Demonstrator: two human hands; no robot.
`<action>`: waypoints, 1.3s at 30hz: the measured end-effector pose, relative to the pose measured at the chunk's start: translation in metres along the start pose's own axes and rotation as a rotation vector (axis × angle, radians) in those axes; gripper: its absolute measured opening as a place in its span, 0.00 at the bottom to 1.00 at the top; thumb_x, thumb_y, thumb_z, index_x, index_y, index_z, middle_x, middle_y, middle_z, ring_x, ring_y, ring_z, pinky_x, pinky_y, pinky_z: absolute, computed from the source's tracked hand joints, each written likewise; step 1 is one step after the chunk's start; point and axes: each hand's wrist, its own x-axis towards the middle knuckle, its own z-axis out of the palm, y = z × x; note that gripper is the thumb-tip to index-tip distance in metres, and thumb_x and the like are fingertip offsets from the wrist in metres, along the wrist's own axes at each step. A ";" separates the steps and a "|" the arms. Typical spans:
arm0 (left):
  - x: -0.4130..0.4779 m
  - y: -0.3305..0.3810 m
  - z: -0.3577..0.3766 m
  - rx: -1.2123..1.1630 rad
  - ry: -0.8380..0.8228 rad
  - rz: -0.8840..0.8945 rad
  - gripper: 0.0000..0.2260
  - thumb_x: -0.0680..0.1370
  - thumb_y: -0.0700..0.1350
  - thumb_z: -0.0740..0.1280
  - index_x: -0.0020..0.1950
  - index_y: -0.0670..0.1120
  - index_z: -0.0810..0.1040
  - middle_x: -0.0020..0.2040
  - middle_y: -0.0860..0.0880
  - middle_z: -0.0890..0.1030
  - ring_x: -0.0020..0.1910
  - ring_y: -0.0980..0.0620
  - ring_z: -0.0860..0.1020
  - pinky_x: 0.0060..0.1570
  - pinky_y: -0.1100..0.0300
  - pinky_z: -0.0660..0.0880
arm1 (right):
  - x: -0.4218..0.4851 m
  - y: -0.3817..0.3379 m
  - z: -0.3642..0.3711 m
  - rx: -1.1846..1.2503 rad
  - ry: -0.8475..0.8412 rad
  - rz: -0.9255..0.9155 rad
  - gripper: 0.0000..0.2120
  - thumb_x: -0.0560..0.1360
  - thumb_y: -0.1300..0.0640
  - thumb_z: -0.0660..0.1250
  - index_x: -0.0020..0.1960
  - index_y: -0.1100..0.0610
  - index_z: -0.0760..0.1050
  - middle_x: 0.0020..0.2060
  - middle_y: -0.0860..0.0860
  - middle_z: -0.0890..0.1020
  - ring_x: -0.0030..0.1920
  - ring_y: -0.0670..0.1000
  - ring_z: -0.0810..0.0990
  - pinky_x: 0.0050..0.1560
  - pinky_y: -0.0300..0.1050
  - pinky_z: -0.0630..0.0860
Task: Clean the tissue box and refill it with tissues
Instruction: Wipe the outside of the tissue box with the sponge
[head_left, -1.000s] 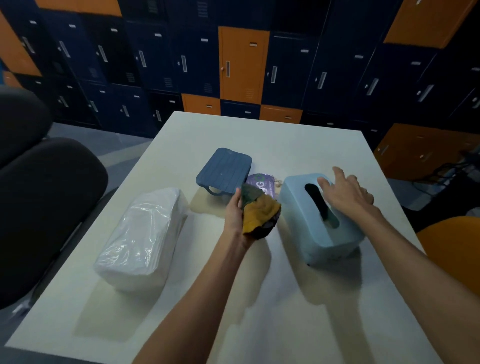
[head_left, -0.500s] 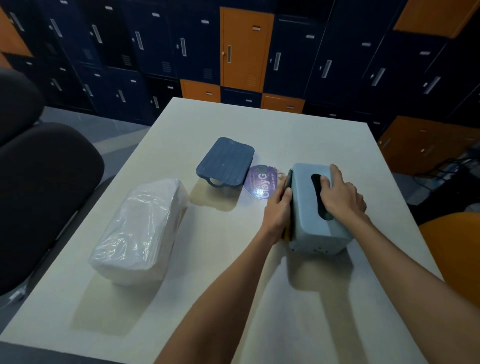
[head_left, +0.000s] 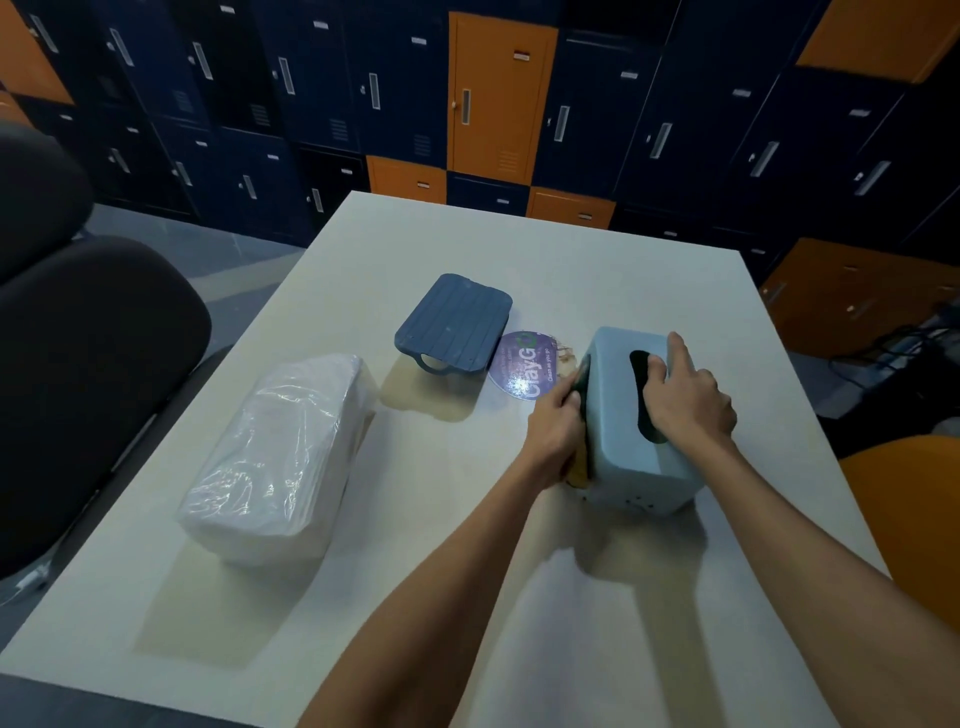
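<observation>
The round purple packet (head_left: 523, 366) reads "ClayGo" and "Clean as you go"; its finer print is too small to read. The light blue tissue box (head_left: 636, 467) stands on the right of the white worktop (head_left: 415, 597). The right hand (head_left: 688, 402) grips its top, thumb at the slot. The left hand (head_left: 553, 431) curls round a green-and-yellow cloth (head_left: 578, 474), mostly hidden and pressed against the box's left wall. A plastic-wrapped tissue pack (head_left: 280, 462) and a dark blue lid (head_left: 452, 325) lie further left. Navy and orange lockers (head_left: 498, 93) stand behind.

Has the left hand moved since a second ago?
Yes. The left hand, holding the cloth, went right, away from the dark blue lid, to the tissue box.
</observation>
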 end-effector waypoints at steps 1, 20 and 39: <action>-0.005 0.004 0.002 -0.005 0.006 0.032 0.21 0.82 0.40 0.52 0.72 0.54 0.70 0.69 0.54 0.73 0.64 0.57 0.72 0.67 0.59 0.68 | 0.000 -0.001 -0.001 -0.003 0.003 0.008 0.25 0.82 0.43 0.44 0.78 0.47 0.48 0.65 0.65 0.70 0.59 0.67 0.73 0.55 0.56 0.70; -0.034 -0.004 0.002 0.094 0.040 0.082 0.18 0.83 0.50 0.55 0.74 0.54 0.67 0.71 0.53 0.72 0.65 0.57 0.71 0.68 0.57 0.68 | 0.003 0.002 0.002 -0.013 0.016 -0.006 0.25 0.82 0.43 0.45 0.77 0.47 0.49 0.64 0.65 0.71 0.58 0.67 0.74 0.53 0.56 0.71; -0.034 0.010 0.003 0.319 0.097 -0.027 0.16 0.83 0.43 0.55 0.69 0.48 0.74 0.64 0.44 0.78 0.62 0.46 0.74 0.56 0.63 0.66 | 0.002 0.001 0.001 0.013 0.015 0.020 0.25 0.82 0.42 0.45 0.78 0.46 0.48 0.64 0.65 0.72 0.59 0.67 0.74 0.54 0.57 0.71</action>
